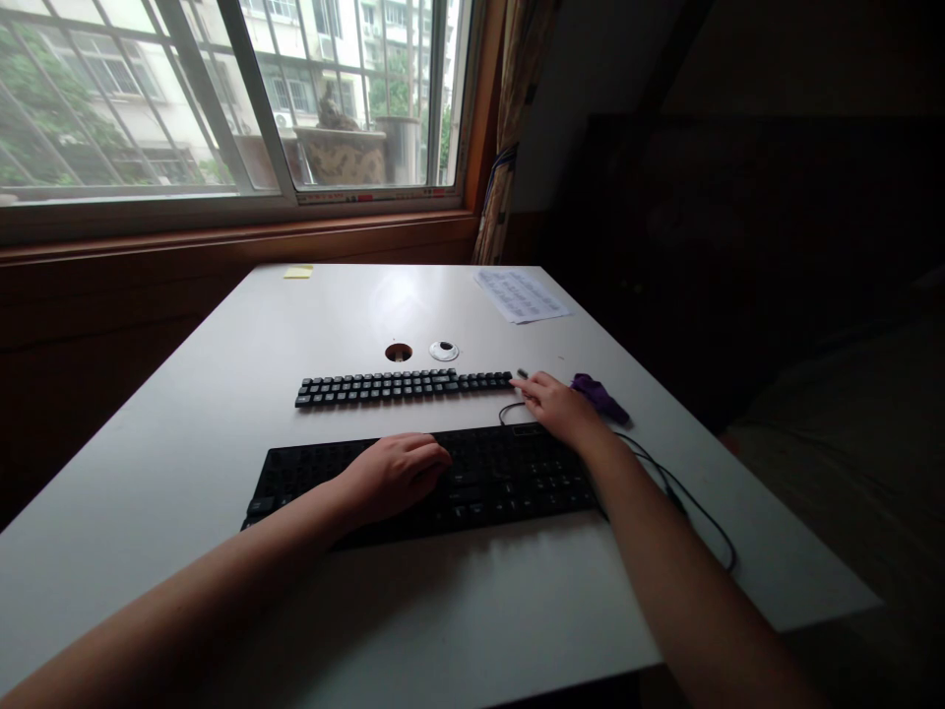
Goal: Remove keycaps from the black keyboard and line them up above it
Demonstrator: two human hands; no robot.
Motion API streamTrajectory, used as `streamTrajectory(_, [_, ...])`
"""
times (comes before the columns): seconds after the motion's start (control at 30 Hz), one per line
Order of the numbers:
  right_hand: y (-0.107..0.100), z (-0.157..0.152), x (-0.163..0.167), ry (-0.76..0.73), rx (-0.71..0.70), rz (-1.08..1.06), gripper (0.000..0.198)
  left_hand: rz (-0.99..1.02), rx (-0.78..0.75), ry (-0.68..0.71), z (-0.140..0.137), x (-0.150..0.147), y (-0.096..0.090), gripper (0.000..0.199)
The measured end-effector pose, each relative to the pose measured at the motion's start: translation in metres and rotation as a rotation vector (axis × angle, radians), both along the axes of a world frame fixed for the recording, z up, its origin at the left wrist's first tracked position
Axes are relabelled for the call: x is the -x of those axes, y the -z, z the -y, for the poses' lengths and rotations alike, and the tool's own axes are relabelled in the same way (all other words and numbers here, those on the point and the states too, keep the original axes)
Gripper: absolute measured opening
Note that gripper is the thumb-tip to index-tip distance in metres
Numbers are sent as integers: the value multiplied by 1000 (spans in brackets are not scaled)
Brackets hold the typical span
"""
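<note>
**Keyboard [517,483] under left fingers [435,455], keycap rows [391,386] left of right fingers [530,386]**

Both on bench [148,423]. Keycap rows beyond left fingers, right end at right fingertips, contact unclear. Keyboard's far-right corner just nearer than right fingers. Cloth [601,399] right of right fingers; cable [713,527] nearer, also right. Hole [399,351] and, just right of it, ring [453,354]: past keycap rows, ahead of left fingers. Papers [521,295] farther, ahead of right fingers. Note [298,272] far ahead-left of left fingers.

White rectangular tabletop [184,394]: smooth, semi-gloss. Long black plastic keyboard [517,476]: mostly matt. Black plastic keycaps in rows [399,387]: smooth, faint sheen. Crumpled purple cloth [599,399]: matt. White printed paper sheets [523,296]: matt. Brown wooden window frame [485,108]: low sheen.
</note>
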State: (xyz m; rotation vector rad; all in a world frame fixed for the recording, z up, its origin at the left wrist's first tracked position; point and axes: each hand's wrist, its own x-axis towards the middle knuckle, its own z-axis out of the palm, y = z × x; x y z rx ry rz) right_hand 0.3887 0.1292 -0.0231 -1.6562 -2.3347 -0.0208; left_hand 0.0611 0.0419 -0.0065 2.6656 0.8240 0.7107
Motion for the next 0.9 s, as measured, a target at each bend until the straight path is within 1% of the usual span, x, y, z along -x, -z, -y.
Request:
streamTrajectory(0.27, [-1,0,1,10,0,21,39,8,-9,-2,-1,0,4,15])
streamTrajectory(0.47, [-1,2,0,26,-26,25,43,11,-2,5,-1,0,1,16])
streamTrajectory(0.73, [-2,2,1,22,-10,20,40,14,-20,8,0,0,1,15])
streamTrajectory(0.9, [-2,1,0,25,-14,19,42,2,-15,9,-1,0,1,16])
